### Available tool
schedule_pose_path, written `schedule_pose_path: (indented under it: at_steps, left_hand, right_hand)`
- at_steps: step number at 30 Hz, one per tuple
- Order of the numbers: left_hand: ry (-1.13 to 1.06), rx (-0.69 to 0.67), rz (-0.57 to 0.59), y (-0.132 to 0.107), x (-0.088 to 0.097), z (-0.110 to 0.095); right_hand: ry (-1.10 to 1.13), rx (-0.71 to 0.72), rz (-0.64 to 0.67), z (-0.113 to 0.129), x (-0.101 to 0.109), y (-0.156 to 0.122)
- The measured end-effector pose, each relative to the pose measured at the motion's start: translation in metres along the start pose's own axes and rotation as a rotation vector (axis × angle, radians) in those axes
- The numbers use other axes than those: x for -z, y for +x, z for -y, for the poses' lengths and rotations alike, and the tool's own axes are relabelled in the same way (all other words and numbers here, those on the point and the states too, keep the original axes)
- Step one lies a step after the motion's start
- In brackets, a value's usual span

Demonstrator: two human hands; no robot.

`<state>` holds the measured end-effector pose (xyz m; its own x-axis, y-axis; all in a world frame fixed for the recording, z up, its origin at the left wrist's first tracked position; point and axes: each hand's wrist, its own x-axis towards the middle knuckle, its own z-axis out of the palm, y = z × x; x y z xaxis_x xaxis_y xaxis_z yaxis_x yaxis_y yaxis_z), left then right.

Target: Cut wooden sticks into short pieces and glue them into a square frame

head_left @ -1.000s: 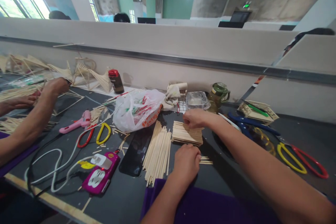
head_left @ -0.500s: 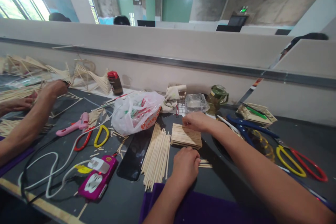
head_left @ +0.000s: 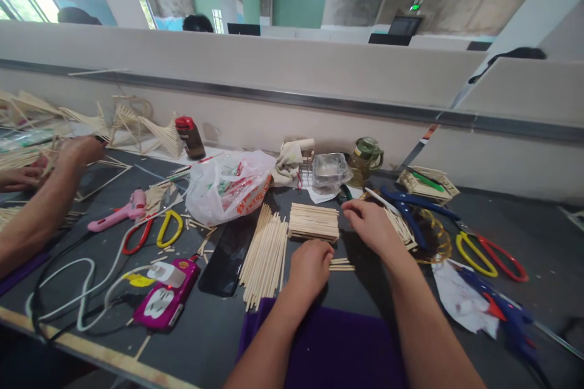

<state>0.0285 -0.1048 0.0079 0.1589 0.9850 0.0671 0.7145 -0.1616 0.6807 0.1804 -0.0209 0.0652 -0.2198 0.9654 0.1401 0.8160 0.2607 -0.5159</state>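
A small block of wooden sticks (head_left: 314,220), laid side by side in a flat top layer, rests on the dark table in front of me. My left hand (head_left: 311,267) is at its near edge with the fingers curled in; whatever they may hold is hidden. Just off the block's right end is my right hand (head_left: 370,226), fingers bent but apart, and nothing shows in them. A few short sticks (head_left: 342,264) lie beside my left hand. Left of the block, a bundle of long loose sticks (head_left: 265,255) is spread out.
A phone (head_left: 227,261), a magenta power strip (head_left: 166,295), a plastic bag (head_left: 228,185) and a pink glue gun (head_left: 119,213) lie leftward. Rightward are scissors (head_left: 477,252), a blue glue gun (head_left: 506,310) and a green-lidded jug (head_left: 366,161). Another person's arm (head_left: 50,200) works at far left.
My right hand has left the top of the stick block and moved to its right side. My left hand stays at the near edge. The view has shifted slightly.
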Motion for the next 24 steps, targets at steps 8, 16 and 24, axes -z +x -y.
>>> schedule_pose_path:
  at_steps: [8, 16, 24]
  left_hand:
    - [0.003, -0.012, -0.018, 0.000, -0.001, 0.003]
    - [0.002, 0.000, -0.007, 0.002, -0.001, 0.003]
    - [0.017, 0.011, 0.004, 0.001, 0.002, 0.001]
  right_hand:
    - [-0.042, -0.120, -0.060, -0.014, -0.045, -0.012]
    - [-0.005, -0.084, -0.025, -0.019, -0.047, -0.011]
    - [0.031, -0.054, -0.006, -0.015, -0.044, -0.013]
